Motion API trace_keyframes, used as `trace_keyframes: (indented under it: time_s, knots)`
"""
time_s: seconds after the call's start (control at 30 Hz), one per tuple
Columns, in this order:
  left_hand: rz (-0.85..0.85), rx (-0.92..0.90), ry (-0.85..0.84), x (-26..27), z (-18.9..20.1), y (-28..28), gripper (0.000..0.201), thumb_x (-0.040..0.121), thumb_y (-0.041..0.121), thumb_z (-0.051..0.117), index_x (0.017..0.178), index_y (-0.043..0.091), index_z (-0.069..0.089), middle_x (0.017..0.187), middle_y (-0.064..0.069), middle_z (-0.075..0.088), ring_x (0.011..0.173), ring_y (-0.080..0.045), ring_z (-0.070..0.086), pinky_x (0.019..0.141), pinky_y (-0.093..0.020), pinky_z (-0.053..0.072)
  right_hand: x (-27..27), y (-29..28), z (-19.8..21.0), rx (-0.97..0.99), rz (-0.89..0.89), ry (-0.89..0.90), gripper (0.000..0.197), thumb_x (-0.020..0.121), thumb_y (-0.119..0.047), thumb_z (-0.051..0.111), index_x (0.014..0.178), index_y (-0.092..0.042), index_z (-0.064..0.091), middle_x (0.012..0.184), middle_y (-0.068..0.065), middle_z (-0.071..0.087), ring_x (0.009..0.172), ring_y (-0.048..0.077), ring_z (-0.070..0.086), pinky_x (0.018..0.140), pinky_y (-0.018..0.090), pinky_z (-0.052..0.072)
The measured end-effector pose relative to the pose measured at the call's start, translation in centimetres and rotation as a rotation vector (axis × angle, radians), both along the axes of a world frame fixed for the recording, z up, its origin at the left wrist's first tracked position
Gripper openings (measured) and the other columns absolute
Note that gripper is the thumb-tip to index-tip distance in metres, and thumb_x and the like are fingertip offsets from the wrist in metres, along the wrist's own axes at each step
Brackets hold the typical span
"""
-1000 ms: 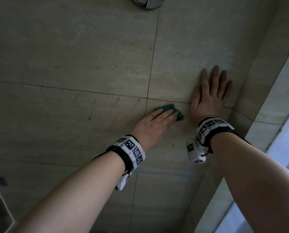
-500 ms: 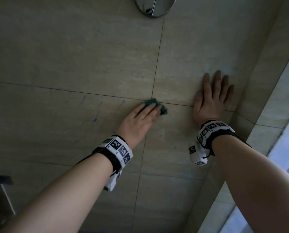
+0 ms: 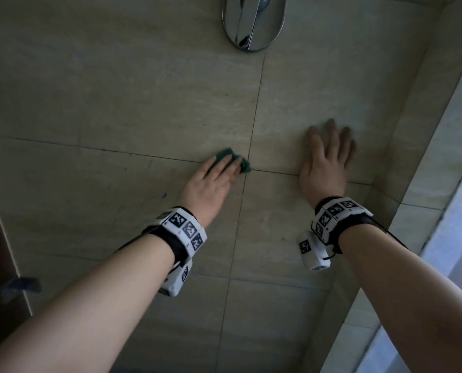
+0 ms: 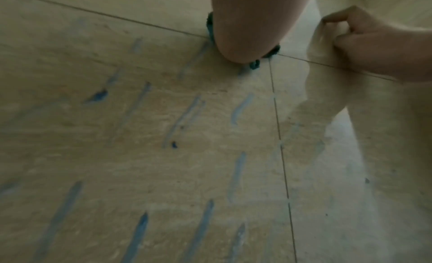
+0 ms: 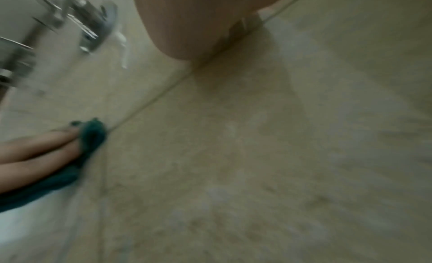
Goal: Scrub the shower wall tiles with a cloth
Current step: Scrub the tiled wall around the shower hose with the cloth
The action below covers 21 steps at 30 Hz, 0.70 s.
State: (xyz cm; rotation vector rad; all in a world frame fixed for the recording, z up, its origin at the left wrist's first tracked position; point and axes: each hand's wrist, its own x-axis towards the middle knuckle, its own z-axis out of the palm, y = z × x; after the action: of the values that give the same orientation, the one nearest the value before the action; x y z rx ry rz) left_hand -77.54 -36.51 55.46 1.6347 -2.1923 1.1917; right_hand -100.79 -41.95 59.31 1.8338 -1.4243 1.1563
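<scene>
Left hand (image 3: 211,184) and green cloth (image 3: 232,160) have slid leftward along the horizontal grout line, now just left of the tile crossing.

The left hand's straight fingers press the cloth flat on the beige wall tiles (image 3: 116,90), where a second ago they lay right of the vertical joint. The right hand (image 3: 325,160) stays flat, fingers spread, empty, against the tile beside it. Blue streaks (image 4: 182,119) mark the tile below. The chrome shower fitting (image 3: 254,22) shows more fully overhead.
</scene>
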Motion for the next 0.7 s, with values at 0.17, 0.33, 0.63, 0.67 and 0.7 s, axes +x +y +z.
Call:
trace_keyframes:
  time_s: [0.17, 0.33, 0.63, 0.67, 0.7]
  knots:
    - [0.043, -0.101, 0.119, 2.3, -0.2, -0.5, 0.059, 0.086, 0.007, 0.023, 0.138, 0.013, 0.05, 0.148, 0.0, 0.044, 0.134, -0.017, 0.044, 0.114, -0.035, 0.023, 6.9, -0.1, 3.0, -0.042, 0.072, 0.169, 0.054, 0.1, -0.034, 0.027, 0.152, -0.028, 0.016, 0.161, 0.002, 0.003, 0.147, 0.029, -0.005, 0.116, 0.051, -0.008]
    - [0.094, -0.055, 0.315, 5.9, -0.9, 0.2, 0.074, 0.087, -0.007, 0.023, 0.152, 0.013, -0.005, 0.161, -0.001, -0.012, 0.148, -0.019, -0.007, 0.119, -0.035, -0.007, 9.7, -1.9, 1.4, -0.027, -0.036, 0.111, 0.056, 0.101, -0.043, 0.016, 0.152, -0.029, -0.003, 0.159, -0.002, -0.011, 0.146, 0.03, -0.012, 0.114, 0.054, -0.014]
    - [-0.304, -0.109, 0.219, 3.5, -4.7, -2.8, 0.062, 0.073, -0.01, 0.038, 0.13, 0.005, 0.057, 0.143, -0.008, 0.049, 0.134, -0.026, 0.035, 0.115, -0.04, 0.02, 10.0, -2.4, 1.1, -0.134, -0.014, 0.105, 0.057, 0.099, -0.039, 0.024, 0.153, -0.022, 0.016, 0.159, 0.011, 0.01, 0.145, 0.04, 0.004, 0.113, 0.054, -0.008]
    - [-0.336, -0.067, 0.112, 3.8, -4.7, -2.9, 0.06, 0.075, -0.005, 0.034, 0.128, 0.007, 0.059, 0.14, -0.006, 0.052, 0.132, -0.026, 0.043, 0.113, -0.037, 0.02, 9.9, -2.3, 1.1, -0.128, -0.014, 0.101, 0.056, 0.1, -0.038, 0.025, 0.153, -0.022, 0.016, 0.16, 0.011, 0.01, 0.145, 0.04, 0.003, 0.113, 0.054, -0.009]
    - [-0.361, -0.028, 0.024, 4.2, -4.5, -2.9, 0.059, 0.077, -0.001, 0.032, 0.128, 0.008, 0.06, 0.139, -0.005, 0.054, 0.129, -0.025, 0.048, 0.111, -0.036, 0.022, 9.9, -2.3, 1.1, -0.124, -0.013, 0.098, 0.056, 0.1, -0.038, 0.025, 0.153, -0.022, 0.015, 0.16, 0.011, 0.009, 0.145, 0.04, 0.003, 0.113, 0.054, -0.009]
